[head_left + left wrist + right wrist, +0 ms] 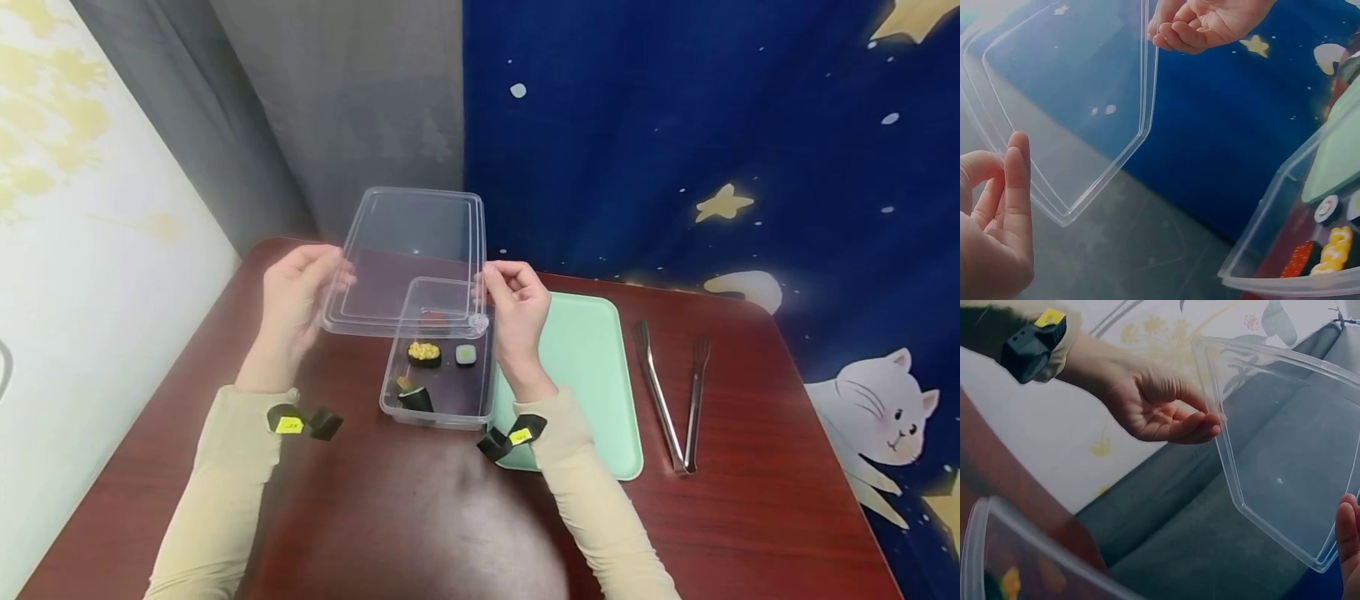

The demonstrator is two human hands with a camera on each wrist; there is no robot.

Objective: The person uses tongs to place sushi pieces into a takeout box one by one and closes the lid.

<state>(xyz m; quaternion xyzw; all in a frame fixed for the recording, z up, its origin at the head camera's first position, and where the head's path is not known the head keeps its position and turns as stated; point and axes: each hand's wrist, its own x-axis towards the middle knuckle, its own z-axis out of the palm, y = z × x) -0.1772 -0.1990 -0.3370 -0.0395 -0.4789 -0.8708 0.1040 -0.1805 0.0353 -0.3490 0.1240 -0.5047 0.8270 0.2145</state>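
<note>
A clear plastic lid (412, 250) is held in the air by both hands. My left hand (296, 292) pinches its left edge, and my right hand (517, 312) pinches the right edge. Below and partly behind it, a clear plastic container (480, 408) stands on the table. Inside lie several sushi pieces: a yellow-topped one (424, 353), a small white roll (466, 355) and a dark cone-shaped hand roll (416, 398). In the left wrist view a red-topped piece (1298, 259) also shows; the head view sees it only through the lid.
A mint-green tray (600, 367) lies right of the container, partly under my right forearm. Metal tongs (663, 408) rest on the table (360, 533) farther right. Grey and blue curtains (637, 125) hang behind the table, and a white wall (97, 250) stands at left.
</note>
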